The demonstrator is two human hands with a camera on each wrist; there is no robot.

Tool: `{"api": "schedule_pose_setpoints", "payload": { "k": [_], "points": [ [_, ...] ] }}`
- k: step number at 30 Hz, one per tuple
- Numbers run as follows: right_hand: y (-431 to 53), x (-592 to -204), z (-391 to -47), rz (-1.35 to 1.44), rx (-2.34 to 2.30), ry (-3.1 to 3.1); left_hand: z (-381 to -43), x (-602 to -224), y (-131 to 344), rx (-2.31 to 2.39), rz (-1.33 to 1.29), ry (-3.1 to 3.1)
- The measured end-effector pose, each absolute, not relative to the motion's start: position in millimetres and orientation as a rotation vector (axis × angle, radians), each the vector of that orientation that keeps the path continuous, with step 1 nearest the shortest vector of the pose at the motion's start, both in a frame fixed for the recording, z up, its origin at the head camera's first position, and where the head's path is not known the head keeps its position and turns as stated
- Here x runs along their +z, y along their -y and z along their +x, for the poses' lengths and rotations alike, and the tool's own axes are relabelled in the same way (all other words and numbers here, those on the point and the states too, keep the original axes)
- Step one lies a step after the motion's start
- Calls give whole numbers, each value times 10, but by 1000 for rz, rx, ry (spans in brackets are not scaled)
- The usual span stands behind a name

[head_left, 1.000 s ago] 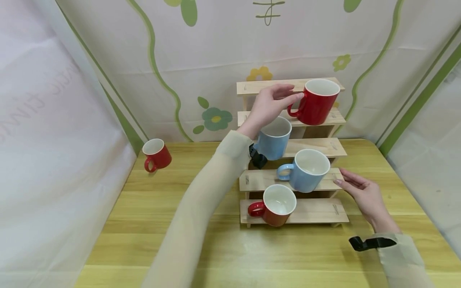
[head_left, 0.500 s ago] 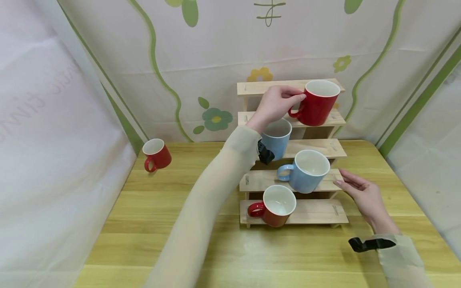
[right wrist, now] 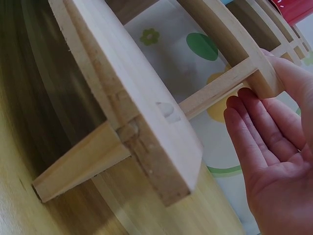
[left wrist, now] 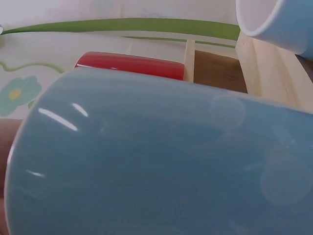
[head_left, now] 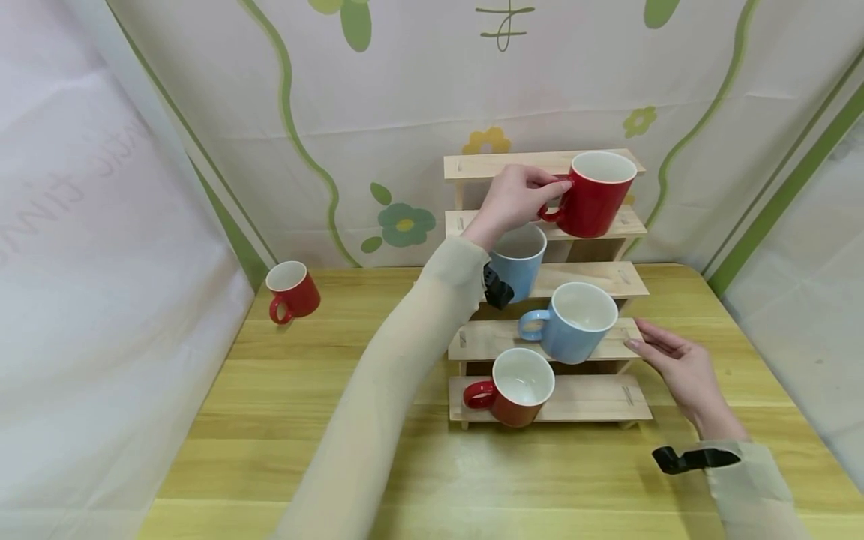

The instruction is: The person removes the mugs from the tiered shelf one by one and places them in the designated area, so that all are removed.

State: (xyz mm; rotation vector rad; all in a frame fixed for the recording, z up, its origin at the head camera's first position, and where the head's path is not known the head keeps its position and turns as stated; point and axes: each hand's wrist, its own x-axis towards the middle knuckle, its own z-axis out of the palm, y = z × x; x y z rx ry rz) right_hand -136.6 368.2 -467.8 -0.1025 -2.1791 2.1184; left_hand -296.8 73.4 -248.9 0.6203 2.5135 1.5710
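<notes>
In the head view, the left hand [head_left: 516,196] pinches the handle of a glossy red ceramic mug with a white inside [head_left: 594,196], which sits just right of the fingertips at the upper tiers of a pale wooden five-tier rack [head_left: 601,397]; whether its base touches a board is unclear. Just below that hand is a light-blue ceramic mug [head_left: 518,262], partly hidden by the wrist. The right hand [head_left: 685,371] grips the right end of the second board from the bottom. Left of it, on that board, stands a second light-blue mug [head_left: 577,326]; lower left, a red mug with its handle leftward [head_left: 520,386] is on the bottom board. Well left of the left hand, another red mug [head_left: 295,292] stands on the yellowish wooden table [head_left: 304,375].

In the left wrist view, a light-blue mug fills the foreground beside a sliver of hand; its fingers cannot be made out.

In the right wrist view, the fingers [right wrist: 252,132] curl beneath the board's end, the thumb above.
</notes>
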Motion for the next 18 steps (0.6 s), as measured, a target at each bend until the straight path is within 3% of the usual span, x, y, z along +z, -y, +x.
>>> {"api": "schedule_pose_setpoints", "payload": {
  "k": [18],
  "points": [
    [-3637, -4677, -1384, -107, 2137, 2171, -2896, -2382, -692, 1797, 547, -2461]
  ]
}}
